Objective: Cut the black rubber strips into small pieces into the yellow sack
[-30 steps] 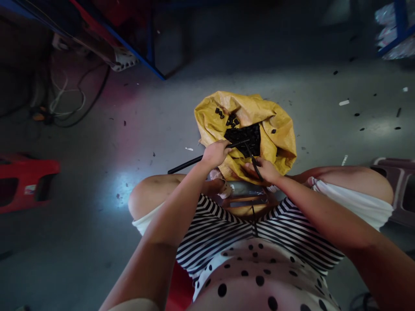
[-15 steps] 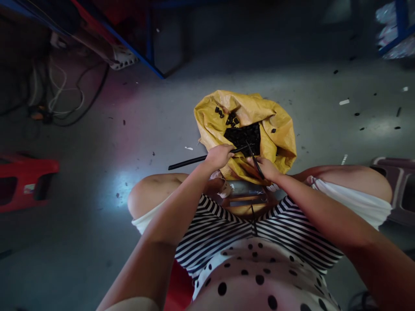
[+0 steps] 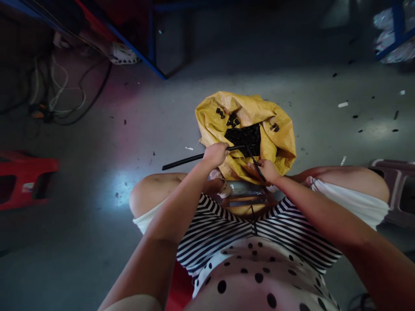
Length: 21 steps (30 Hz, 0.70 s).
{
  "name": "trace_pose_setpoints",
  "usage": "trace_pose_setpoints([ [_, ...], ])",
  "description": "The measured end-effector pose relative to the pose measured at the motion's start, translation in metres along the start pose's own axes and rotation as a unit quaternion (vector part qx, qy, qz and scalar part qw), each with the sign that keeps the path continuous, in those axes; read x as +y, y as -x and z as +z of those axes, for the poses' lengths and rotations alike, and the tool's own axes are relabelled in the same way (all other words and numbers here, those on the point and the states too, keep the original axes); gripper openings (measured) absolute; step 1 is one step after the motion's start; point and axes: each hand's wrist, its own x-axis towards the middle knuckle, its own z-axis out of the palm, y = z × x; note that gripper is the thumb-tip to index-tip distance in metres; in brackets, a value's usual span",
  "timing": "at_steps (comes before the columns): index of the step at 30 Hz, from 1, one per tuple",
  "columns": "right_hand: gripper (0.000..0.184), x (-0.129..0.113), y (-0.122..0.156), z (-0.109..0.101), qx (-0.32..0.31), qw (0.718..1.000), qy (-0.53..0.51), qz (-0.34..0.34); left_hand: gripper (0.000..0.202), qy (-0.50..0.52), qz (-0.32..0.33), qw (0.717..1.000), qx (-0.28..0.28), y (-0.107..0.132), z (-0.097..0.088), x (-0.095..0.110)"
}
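Observation:
A long black strip (image 3: 183, 163), perhaps a tube, is gripped in my left hand (image 3: 215, 154), its fingers closed around it. One end sticks out to the left, and the other reaches over the mouth of a yellow woven sack (image 3: 212, 129). In my closed right hand (image 3: 268, 170) are dark scissors (image 3: 257, 166). Their slim blades point up and away and meet the strip's right end; whether they are parted is too small to tell. Inside the sack lies a heap of small black pieces (image 3: 241, 136). A few loose pieces (image 3: 275, 127) rest on its right fold.
A red stool (image 3: 48, 166) stands at the left, a grey-brown stool (image 3: 394, 172) at the right. Cables (image 3: 105, 82) and a blue metal frame (image 3: 152, 47) are at upper left, near another person's shoe (image 3: 125, 54). Scraps (image 3: 343, 104) litter the floor.
My left hand and the strip have shifted slightly left. Where one black piece lay on the sack's right fold, more than one now shows. My right hand stays nearly in place.

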Motion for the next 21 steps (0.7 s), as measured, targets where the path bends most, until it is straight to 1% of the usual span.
trace_pose_setpoints([
  [3,0.06,0.0,0.002,-0.001,-0.032,0.999,-0.013,-0.001,0.023,0.006,-0.008,1.0,0.015,0.001,-0.003,0.002],
  [5,0.062,0.0,0.002,0.0,-0.058,0.998,-0.019,0.004,0.024,0.009,0.0,1.0,0.013,0.001,-0.003,0.004],
  [8,0.065,-0.002,0.002,0.001,-0.076,0.997,-0.024,0.003,0.025,0.018,0.019,1.0,0.008,0.001,-0.002,0.008],
  [12,0.067,-0.007,0.002,0.0,-0.072,0.997,-0.03,-0.004,0.028,0.025,0.037,0.999,0.007,0.002,0.002,0.013],
  [17,0.07,-0.014,0.003,-0.002,-0.072,0.997,-0.028,0.002,0.029,0.023,0.043,0.999,-0.002,0.002,0.004,0.019],
  [21,0.071,-0.013,0.001,0.0,-0.067,0.998,-0.02,0.002,0.031,0.027,0.042,0.999,0.001,0.002,0.006,0.023],
])
